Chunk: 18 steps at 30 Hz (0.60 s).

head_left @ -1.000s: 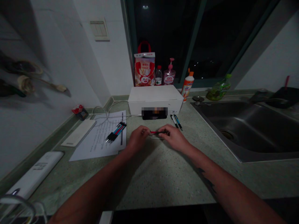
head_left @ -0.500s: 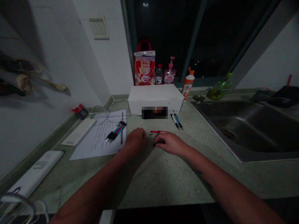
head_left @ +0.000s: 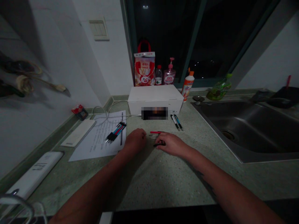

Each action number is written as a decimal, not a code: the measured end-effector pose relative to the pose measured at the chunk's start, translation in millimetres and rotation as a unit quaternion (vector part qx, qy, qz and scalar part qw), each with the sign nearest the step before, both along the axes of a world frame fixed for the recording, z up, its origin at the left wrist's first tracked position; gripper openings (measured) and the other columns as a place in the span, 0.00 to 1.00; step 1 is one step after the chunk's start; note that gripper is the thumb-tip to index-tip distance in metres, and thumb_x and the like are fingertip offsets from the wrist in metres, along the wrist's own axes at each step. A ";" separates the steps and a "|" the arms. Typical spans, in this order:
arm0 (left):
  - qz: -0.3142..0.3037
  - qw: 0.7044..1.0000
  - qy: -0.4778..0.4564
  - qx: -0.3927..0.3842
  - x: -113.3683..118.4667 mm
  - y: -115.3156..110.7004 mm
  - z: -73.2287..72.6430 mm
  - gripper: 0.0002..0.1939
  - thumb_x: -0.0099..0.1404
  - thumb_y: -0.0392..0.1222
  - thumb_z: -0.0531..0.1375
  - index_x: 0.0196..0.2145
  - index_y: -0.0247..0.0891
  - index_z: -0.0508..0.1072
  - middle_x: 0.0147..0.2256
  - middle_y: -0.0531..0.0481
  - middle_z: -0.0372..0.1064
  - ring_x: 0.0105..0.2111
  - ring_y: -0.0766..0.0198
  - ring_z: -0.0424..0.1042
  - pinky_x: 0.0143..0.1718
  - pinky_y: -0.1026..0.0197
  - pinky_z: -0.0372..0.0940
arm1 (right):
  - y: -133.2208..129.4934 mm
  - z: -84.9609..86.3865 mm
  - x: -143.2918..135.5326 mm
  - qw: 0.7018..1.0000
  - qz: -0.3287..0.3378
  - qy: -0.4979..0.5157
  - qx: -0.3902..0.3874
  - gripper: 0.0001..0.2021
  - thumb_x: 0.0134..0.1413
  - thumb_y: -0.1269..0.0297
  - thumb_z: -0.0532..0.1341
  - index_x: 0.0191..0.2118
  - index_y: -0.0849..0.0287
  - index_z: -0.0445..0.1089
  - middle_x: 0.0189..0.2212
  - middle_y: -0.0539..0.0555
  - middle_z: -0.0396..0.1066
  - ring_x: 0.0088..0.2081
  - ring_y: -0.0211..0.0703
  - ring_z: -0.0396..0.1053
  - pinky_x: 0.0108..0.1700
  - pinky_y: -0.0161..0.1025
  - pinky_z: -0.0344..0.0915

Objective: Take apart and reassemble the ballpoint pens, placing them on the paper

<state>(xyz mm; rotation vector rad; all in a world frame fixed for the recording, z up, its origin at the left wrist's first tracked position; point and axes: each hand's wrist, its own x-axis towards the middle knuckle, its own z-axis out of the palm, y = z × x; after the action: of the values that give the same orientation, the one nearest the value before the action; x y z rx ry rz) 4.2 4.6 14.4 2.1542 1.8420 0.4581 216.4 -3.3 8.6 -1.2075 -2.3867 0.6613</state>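
My left hand point(head_left: 135, 139) rests on the counter with its fingers curled in; what they hold, if anything, is hidden. A short way to the right, my right hand point(head_left: 172, 143) pinches a small black pen part point(head_left: 159, 144) low over the counter. A red pen part point(head_left: 156, 132) and thin pale pieces point(head_left: 153, 136) lie just beyond its fingertips, partly covered by the hand. Left of my left hand, a bundle of several pens point(head_left: 116, 132) in black, blue and red lies on a printed sheet point(head_left: 99, 140). Two more pens point(head_left: 177, 122) lie side by side behind my right hand.
A white box point(head_left: 155, 93) stands at the back, with a blurred-out dark patch in front and a cable from it. Bottles and a red bag point(head_left: 144, 70) line the window. The sink point(head_left: 257, 130) is at right; a white power strip point(head_left: 37, 169) lies at left.
The black pen part in my right hand has turned slightly and lies more level. My left hand has stayed in place.
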 end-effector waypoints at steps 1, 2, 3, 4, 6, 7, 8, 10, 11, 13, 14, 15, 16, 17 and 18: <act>0.001 1.000 -0.003 -0.001 -0.2 0.2 -0.4 0.10 0.64 0.32 0.57 0.41 0.38 0.76 0.41 0.43 0.76 0.43 0.54 0.74 0.43 0.57 0.62 | 0.0 0.0 -0.2 1.000 0.000 -0.002 -0.001 0.07 0.52 0.72 0.71 0.37 0.56 0.77 0.35 0.51 0.73 0.38 0.42 0.70 0.39 0.38 0.63; 0.001 1.000 -0.007 -0.001 -0.4 0.4 -0.8 0.10 0.64 0.32 0.57 0.41 0.38 0.76 0.41 0.42 0.76 0.43 0.53 0.74 0.42 0.56 0.63 | 0.1 -0.1 -0.3 1.000 -0.002 -0.003 -0.002 0.07 0.52 0.72 0.71 0.37 0.56 0.77 0.35 0.51 0.73 0.37 0.42 0.70 0.39 0.38 0.63; 0.001 1.000 -0.010 -0.001 -0.6 0.6 -1.1 0.10 0.64 0.33 0.58 0.41 0.38 0.76 0.41 0.42 0.76 0.43 0.53 0.74 0.42 0.56 0.63 | 0.3 -0.2 -0.4 1.000 -0.005 -0.004 -0.003 0.06 0.52 0.72 0.71 0.36 0.56 0.77 0.34 0.51 0.73 0.37 0.42 0.70 0.38 0.38 0.63; 0.001 1.000 -0.013 0.001 -0.9 0.8 -1.3 0.10 0.64 0.33 0.58 0.41 0.38 0.76 0.41 0.42 0.76 0.42 0.53 0.74 0.42 0.56 0.63 | 0.6 -0.5 -0.4 1.000 -0.006 -0.005 -0.003 0.06 0.52 0.72 0.70 0.36 0.56 0.77 0.34 0.51 0.73 0.36 0.42 0.70 0.38 0.38 0.63; 0.000 1.000 -0.014 0.008 -1.5 1.0 -1.4 0.09 0.64 0.32 0.57 0.39 0.38 0.77 0.40 0.42 0.76 0.42 0.52 0.74 0.42 0.56 0.63 | 1.2 -0.9 -0.2 1.000 -0.006 -0.005 0.003 0.05 0.52 0.72 0.70 0.35 0.56 0.77 0.33 0.50 0.73 0.35 0.41 0.70 0.37 0.37 0.62; -0.002 1.000 -0.014 0.013 -1.7 1.0 -1.2 0.09 0.64 0.32 0.57 0.38 0.38 0.77 0.39 0.42 0.76 0.41 0.53 0.74 0.42 0.56 0.63 | 1.4 -0.9 -0.2 1.000 -0.006 -0.006 0.008 0.05 0.53 0.72 0.69 0.35 0.56 0.76 0.33 0.50 0.73 0.35 0.41 0.70 0.36 0.37 0.62; -0.003 1.000 -0.016 0.015 -1.8 1.0 -0.8 0.08 0.64 0.32 0.57 0.37 0.38 0.77 0.38 0.42 0.76 0.40 0.53 0.74 0.41 0.56 0.63 | 1.6 -0.6 -0.1 1.000 -0.008 -0.007 0.014 0.05 0.53 0.72 0.69 0.35 0.56 0.76 0.33 0.50 0.73 0.35 0.41 0.70 0.37 0.37 0.62; -0.002 0.999 -0.034 0.018 -1.1 0.9 0.5 0.07 0.64 0.33 0.58 0.35 0.39 0.76 0.37 0.43 0.76 0.39 0.54 0.74 0.41 0.57 0.63 | 1.7 0.7 -0.3 0.999 -0.022 -0.007 0.026 0.04 0.54 0.71 0.68 0.35 0.56 0.76 0.33 0.51 0.73 0.35 0.42 0.70 0.37 0.38 0.62; 0.001 0.998 -0.055 0.017 -0.3 0.9 1.3 0.07 0.64 0.33 0.58 0.35 0.39 0.76 0.36 0.44 0.76 0.38 0.54 0.74 0.40 0.57 0.64 | 1.7 1.7 -0.4 0.999 -0.034 -0.006 0.031 0.03 0.55 0.71 0.68 0.36 0.57 0.75 0.34 0.51 0.73 0.35 0.42 0.70 0.38 0.38 0.62; 0.008 0.992 -0.123 0.008 2.0 1.4 2.2 0.05 0.64 0.35 0.59 0.35 0.39 0.76 0.34 0.46 0.77 0.36 0.56 0.75 0.38 0.57 0.64 | 1.5 3.9 -0.5 0.997 -0.065 -0.003 0.041 0.03 0.55 0.70 0.68 0.36 0.57 0.74 0.34 0.52 0.73 0.36 0.42 0.70 0.38 0.38 0.62; 0.008 0.986 -0.167 0.001 3.4 1.7 2.1 0.04 0.63 0.36 0.60 0.35 0.40 0.76 0.33 0.47 0.77 0.35 0.57 0.75 0.38 0.58 0.65 | 1.5 4.7 -0.4 0.996 -0.080 0.001 0.046 0.03 0.56 0.70 0.68 0.36 0.57 0.74 0.34 0.52 0.73 0.36 0.42 0.70 0.38 0.38 0.61; 0.005 0.977 -0.214 -0.006 4.9 2.1 1.7 0.03 0.63 0.37 0.61 0.34 0.40 0.76 0.32 0.49 0.77 0.34 0.58 0.75 0.37 0.58 0.66 | 1.5 5.3 -0.3 0.995 -0.090 0.006 0.052 0.03 0.56 0.70 0.67 0.36 0.57 0.73 0.34 0.52 0.73 0.36 0.43 0.70 0.38 0.38 0.61; -0.001 0.966 -0.258 -0.013 6.3 2.5 1.0 0.02 0.62 0.38 0.62 0.33 0.40 0.75 0.31 0.49 0.77 0.34 0.59 0.76 0.37 0.59 0.66 | 1.5 5.7 0.0 0.994 -0.096 0.014 0.059 0.03 0.57 0.70 0.67 0.36 0.57 0.73 0.34 0.52 0.73 0.36 0.43 0.70 0.38 0.38 0.61; -0.009 0.955 -0.297 -0.021 7.6 2.8 0.1 0.01 0.61 0.38 0.62 0.33 0.40 0.75 0.31 0.50 0.77 0.33 0.59 0.76 0.37 0.59 0.67 | 1.5 5.8 0.3 0.993 -0.097 0.023 0.067 0.03 0.58 0.70 0.66 0.37 0.57 0.73 0.34 0.52 0.73 0.37 0.43 0.70 0.39 0.38 0.61; -0.019 0.944 -0.327 -0.028 8.7 2.9 -0.9 0.01 0.60 0.39 0.63 0.32 0.40 0.75 0.30 0.50 0.78 0.33 0.60 0.76 0.37 0.60 0.68 | 1.6 5.7 0.6 0.992 -0.095 0.033 0.074 0.03 0.58 0.70 0.66 0.37 0.57 0.72 0.35 0.52 0.73 0.37 0.43 0.70 0.39 0.39 0.61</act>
<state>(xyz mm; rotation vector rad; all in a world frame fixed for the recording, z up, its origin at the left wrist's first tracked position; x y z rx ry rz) 12.9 7.5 13.5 1.6976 1.4096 0.9599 216.9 -1.8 14.3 -1.3080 -2.1897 0.4483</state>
